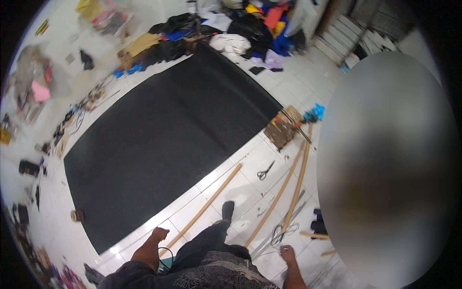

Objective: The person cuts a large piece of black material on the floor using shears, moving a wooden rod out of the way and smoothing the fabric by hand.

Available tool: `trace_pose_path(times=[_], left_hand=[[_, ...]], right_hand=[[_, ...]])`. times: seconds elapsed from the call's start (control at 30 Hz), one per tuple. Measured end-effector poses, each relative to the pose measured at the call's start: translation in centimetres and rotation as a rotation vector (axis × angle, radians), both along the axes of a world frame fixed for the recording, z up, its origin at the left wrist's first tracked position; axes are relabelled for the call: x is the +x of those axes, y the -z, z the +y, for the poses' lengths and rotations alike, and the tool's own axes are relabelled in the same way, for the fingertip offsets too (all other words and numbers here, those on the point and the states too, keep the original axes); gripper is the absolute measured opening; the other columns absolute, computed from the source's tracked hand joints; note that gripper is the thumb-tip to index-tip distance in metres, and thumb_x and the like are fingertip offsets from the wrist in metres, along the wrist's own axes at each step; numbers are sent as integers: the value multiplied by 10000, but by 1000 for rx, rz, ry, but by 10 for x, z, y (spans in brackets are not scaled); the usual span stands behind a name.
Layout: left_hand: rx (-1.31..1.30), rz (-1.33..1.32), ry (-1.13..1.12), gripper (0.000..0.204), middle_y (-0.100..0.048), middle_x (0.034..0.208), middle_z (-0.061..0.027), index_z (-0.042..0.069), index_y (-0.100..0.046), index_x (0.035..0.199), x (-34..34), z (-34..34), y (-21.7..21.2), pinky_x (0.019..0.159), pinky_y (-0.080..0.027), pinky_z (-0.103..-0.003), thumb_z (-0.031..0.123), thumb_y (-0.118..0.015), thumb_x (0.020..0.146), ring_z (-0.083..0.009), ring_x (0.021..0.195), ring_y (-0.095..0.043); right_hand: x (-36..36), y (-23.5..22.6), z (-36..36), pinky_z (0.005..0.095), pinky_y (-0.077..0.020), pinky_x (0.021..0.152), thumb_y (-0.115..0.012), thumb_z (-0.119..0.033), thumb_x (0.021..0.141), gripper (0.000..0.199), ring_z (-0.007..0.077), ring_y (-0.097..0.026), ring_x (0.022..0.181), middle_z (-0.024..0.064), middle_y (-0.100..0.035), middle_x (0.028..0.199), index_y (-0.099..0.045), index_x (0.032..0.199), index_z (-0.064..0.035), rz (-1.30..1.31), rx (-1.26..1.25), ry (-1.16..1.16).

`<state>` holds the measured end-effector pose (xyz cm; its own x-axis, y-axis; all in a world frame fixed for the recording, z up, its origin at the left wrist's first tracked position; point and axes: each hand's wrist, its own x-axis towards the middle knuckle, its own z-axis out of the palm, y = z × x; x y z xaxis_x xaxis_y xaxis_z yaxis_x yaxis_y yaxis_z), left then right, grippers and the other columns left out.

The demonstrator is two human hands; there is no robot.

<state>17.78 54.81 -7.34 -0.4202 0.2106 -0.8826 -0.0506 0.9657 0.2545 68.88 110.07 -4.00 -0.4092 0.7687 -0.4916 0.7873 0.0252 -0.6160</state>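
Note:
My left hand [160,234] hangs over the near edge of a large black sheet [159,125] spread on the floor. Its fingers are curled, and I cannot make out anything in them. Just beneath, one end of a long light-brown pole [207,209] lies on the tiles, with a thin dark green loop [166,260] beside my forearm. Lower right, my right hand [288,253] is closed, with a tiny pale spot at the fingers that is too small to name. Closest to it is a looped bundle of wire [281,234]. Black-handled scissors [265,171] lie farther off.
Two more long poles [276,202] and flat metal strips [274,231] lie to the right. A worn brown block [284,129] rests at the sheet's right corner, a brown roll [77,216] at its left edge. Cloth heaps [231,43] lie at the back. A blurred patch covers the right side.

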Motion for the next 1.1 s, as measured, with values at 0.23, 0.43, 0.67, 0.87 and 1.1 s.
trace_pose_path(times=[0.23,0.43,0.67,0.87,1.1], left_hand=[[510,104,-569,453,-710,1027,-177,29,-670,1169,-64,232,-166,795,-545,-352,403,-629,918,-219,811,-701],[551,347,-576,500,-648,1175,-225,29,-656,1179,-39,299,-109,934,-490,-455,439,-591,900,-378,1094,-615],[215,433,-743,333,-650,1089,-200,85,-663,1079,55,374,-127,897,-499,-485,320,-622,847,-392,1041,-618],[496,-19,-873,236,-643,938,-218,9,-624,960,156,425,-193,817,-486,-484,220,-537,899,-381,957,-614],[778,-591,-539,374,-680,950,-238,-51,-690,954,181,501,-173,814,-483,-510,288,-540,907,-392,949,-644]], right_hand=[[-356,-144,15,365,-526,785,-730,-419,860,535,253,-678,898,148,-705,962,-634,1182,-3,-138,-93,-945],[-488,-150,100,430,-501,870,-691,-418,869,468,358,-635,1020,194,-674,1055,-684,1127,-28,-158,-257,-1258],[-594,-150,162,476,-480,778,-616,-280,931,283,413,-616,841,207,-632,869,-645,835,-16,-191,-118,-1904],[-626,-172,233,389,-479,764,-533,-295,1001,284,255,-596,796,130,-611,838,-596,1007,-18,-786,-808,-1931],[-615,-59,206,279,-498,777,-554,-191,993,250,127,-585,832,37,-624,962,-559,1189,-36,-1630,-1138,-2026]])
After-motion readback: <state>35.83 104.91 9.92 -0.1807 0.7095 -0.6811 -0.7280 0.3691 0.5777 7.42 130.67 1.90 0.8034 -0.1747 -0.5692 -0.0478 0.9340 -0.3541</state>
